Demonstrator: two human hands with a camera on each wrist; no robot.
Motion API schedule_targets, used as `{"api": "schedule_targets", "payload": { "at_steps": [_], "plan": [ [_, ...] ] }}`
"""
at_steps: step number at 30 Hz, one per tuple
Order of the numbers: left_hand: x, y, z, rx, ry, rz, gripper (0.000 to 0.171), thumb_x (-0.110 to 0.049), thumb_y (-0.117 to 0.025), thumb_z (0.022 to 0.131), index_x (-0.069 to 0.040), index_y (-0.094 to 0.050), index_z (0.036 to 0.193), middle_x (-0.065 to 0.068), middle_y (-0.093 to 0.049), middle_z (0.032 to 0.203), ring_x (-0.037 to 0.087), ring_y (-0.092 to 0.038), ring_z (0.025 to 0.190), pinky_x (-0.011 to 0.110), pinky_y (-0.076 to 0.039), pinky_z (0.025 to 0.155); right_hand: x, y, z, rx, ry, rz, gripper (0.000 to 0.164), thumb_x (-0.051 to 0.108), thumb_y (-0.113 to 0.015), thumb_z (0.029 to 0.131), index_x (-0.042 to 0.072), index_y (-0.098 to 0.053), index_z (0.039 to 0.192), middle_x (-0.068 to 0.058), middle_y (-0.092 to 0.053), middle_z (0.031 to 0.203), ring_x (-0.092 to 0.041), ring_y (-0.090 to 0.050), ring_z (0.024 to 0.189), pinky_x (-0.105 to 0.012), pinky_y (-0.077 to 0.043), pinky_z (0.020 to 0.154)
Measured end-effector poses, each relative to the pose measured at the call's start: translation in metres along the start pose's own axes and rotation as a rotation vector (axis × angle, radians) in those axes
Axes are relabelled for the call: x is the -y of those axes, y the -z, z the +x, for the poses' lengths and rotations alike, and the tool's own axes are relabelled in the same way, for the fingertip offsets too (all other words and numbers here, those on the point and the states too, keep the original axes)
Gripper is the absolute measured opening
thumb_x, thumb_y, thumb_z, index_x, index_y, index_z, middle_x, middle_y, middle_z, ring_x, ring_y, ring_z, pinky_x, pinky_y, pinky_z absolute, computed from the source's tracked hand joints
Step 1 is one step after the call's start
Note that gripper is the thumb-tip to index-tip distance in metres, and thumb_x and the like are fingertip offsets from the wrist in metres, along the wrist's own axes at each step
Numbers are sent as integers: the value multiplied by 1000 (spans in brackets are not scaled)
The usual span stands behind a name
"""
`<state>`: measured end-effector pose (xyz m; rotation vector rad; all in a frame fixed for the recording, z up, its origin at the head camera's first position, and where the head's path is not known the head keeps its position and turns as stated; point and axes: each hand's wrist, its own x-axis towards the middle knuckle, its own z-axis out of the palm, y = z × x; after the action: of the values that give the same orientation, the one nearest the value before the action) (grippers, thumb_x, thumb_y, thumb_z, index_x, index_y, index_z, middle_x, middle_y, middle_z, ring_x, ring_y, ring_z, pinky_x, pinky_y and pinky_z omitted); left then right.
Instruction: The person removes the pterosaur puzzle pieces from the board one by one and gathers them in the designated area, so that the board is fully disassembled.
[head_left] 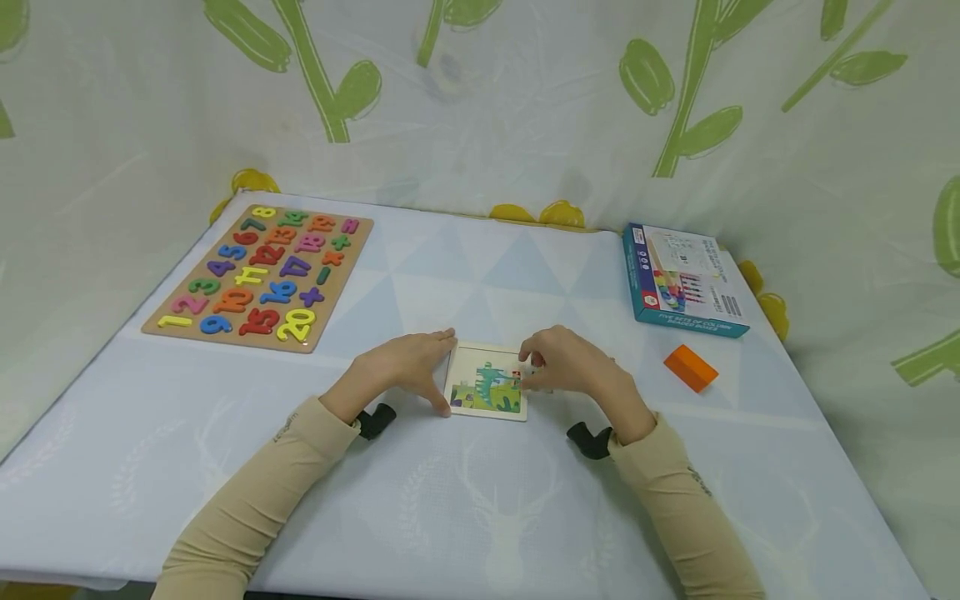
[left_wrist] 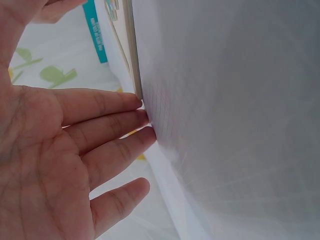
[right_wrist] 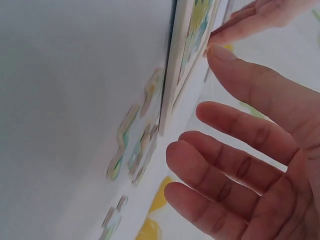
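A small jigsaw puzzle in a pale wooden frame [head_left: 487, 416] lies flat on the table, showing a teal dinosaur [head_left: 491, 385] over green plants. Its upper part is bare. My left hand [head_left: 411, 362] rests along the frame's left side, fingers straight and thumb near the lower left corner. At the right edge hovers my right hand [head_left: 570, 360], fingers loosely bent; in the right wrist view thumb and fingers [right_wrist: 220, 155] stand apart with nothing seen between them. Several loose puzzle pieces [right_wrist: 122, 142] lie on the table beside the frame, mostly hidden by that hand in the head view.
A wooden number board [head_left: 330, 312] with coloured digits lies at the back left. At the back right is a teal and white toy box [head_left: 693, 321], with an orange block [head_left: 691, 368] in front of it. Leaf-patterned curtains [head_left: 480, 125] hang behind the table.
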<state>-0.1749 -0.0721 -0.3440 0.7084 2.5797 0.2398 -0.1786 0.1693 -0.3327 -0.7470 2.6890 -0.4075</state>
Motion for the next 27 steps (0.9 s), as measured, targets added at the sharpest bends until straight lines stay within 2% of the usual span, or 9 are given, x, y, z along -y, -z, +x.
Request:
{"api": "schedule_targets", "payload": {
  "at_steps": [5, 9, 14, 19, 23, 27],
  "plan": [
    [0, 0, 0, 0, 1, -8, 109, -47, -83, 70, -1, -26, 151, 12, -20, 160, 31, -25, 147, 46, -26, 119, 9, -2, 7, 16, 30, -31, 36, 28, -78, 81, 6, -71, 109, -2, -55, 73, -13, -48, 67, -22, -38, 57],
    [0, 1, -1, 1, 8, -21, 109, -46, -83, 69, -1, -26, 151, 12, -20, 160, 31, -25, 146, 47, -27, 119, 17, -3, 12, 38, 30, -48, 40, 29, -77, 82, 6, -70, 113, -3, -59, 78, -13, -50, 68, -21, -42, 58],
    [1, 1, -1, 5, 6, -24, 109, -46, -83, 70, -1, -26, 151, 12, -20, 160, 31, -25, 146, 46, -27, 119, 26, -5, 19, 71, 28, -75, 43, 29, -77, 81, 8, -68, 117, -4, -68, 95, -15, -59, 81, -26, -53, 71],
    [2, 0, 0, 8, -4, -7, 109, -48, -83, 70, 0, -26, 151, 13, -20, 160, 32, -26, 146, 46, -29, 118, 34, -7, 27, 89, 20, -84, 48, 27, -79, 80, 9, -65, 122, -6, -69, 106, -17, -63, 92, -31, -55, 81],
    [3, 0, 1, 8, -10, 3, 110, -49, -82, 70, 0, -26, 151, 14, -21, 160, 32, -27, 146, 46, -30, 117, 37, -10, 32, 95, 35, -83, 47, 25, -80, 79, 9, -66, 120, -5, -68, 100, -16, -61, 88, -29, -54, 78],
    [3, 0, 1, 0, -17, 10, 110, -49, -82, 70, 0, -26, 151, 14, -21, 160, 32, -27, 145, 46, -30, 117, 37, -12, 34, 96, 54, -98, 40, 25, -80, 78, 8, -71, 113, -1, -65, 86, -13, -54, 76, -24, -49, 67]
  ]
}}
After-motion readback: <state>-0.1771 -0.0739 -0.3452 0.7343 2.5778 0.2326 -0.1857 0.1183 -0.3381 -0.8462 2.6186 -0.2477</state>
